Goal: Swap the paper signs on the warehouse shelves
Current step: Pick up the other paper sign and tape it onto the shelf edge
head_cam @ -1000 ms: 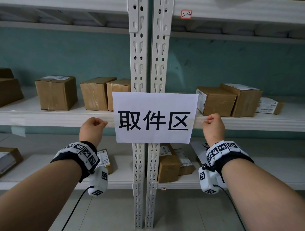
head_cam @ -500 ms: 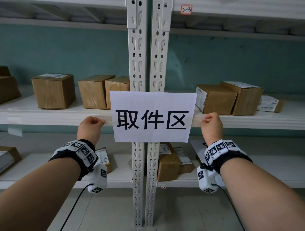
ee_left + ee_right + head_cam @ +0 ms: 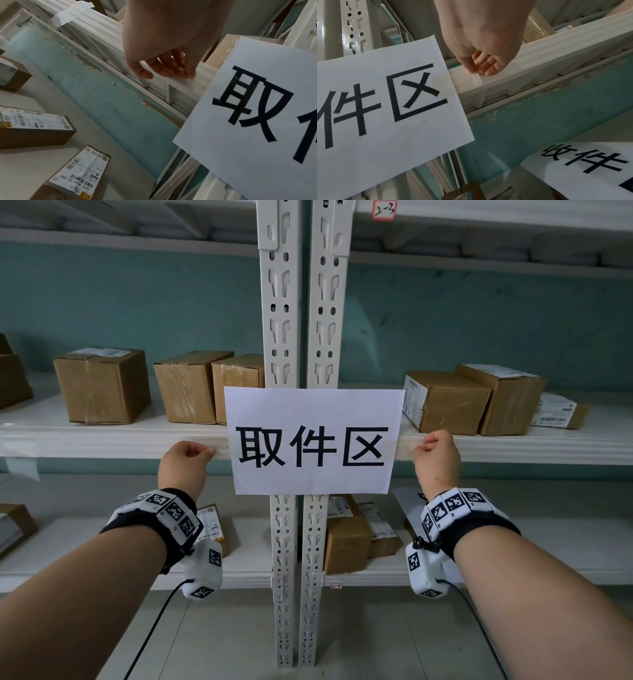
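Both forearms reach forward and up to the front edge of the middle shelf, wrists bent so the knuckles face the camera. The left hand sits just left of the sign, its fingers curled down with the tips against the shelf edge at a strip of clear tape that runs toward the sign's left edge; whether they pinch the tape or only press it, the pictures do not settle. The right hand mirrors it just right of the sign, fingers curled with the tips on a clear tape strip that crosses from the sign's right edge onto the shelf face; again pinch or press cannot be told. The sign is one white landscape sheet with three large black characters, hanging flat and level over the two perforated uprights, its upper part above the shelf edge and its lower part below it. A second sign, also white with black characters, lies flat on the lower shelf beneath the right hand. On the middle shelf stand three full boxes to the left of the uprights, with part of another at the frame's edge, and two boxes plus a flat labelled parcel to the right. A small red-edged tag marks the top shelf.
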A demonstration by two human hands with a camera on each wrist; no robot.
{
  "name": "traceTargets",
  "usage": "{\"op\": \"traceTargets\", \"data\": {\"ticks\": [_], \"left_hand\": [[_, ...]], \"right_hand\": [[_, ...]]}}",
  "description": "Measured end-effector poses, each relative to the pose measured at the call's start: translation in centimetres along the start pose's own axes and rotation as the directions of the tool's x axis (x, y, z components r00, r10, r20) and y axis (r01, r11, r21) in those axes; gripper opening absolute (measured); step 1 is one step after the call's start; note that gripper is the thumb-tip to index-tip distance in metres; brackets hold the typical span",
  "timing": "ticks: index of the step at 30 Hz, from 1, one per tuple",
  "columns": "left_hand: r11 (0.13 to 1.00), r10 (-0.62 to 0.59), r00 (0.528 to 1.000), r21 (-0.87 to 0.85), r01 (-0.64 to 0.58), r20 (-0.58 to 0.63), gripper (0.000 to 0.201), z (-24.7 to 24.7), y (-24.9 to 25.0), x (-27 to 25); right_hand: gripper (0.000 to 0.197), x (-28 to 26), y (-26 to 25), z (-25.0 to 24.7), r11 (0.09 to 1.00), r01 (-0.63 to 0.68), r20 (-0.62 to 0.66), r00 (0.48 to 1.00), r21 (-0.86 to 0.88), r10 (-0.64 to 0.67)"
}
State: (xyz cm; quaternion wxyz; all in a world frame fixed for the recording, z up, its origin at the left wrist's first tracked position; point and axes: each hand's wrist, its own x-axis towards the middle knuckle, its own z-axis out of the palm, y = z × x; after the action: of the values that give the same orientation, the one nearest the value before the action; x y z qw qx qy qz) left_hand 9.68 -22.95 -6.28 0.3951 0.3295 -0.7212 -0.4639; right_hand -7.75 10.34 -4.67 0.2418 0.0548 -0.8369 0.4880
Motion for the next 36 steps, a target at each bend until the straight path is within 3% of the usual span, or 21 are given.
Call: {"op": "traceTargets", "data": {"ticks": [36], "left_hand": [[0.999, -0.015, 1.000, -0.035, 0.014, -0.023, 0.019, 0.38, -0.05, 0.01]], "right_hand": [[0.019, -0.26, -0.10, 0.10, 1.000, 0.014, -0.038, 0.999, 0.026, -0.013]]}}
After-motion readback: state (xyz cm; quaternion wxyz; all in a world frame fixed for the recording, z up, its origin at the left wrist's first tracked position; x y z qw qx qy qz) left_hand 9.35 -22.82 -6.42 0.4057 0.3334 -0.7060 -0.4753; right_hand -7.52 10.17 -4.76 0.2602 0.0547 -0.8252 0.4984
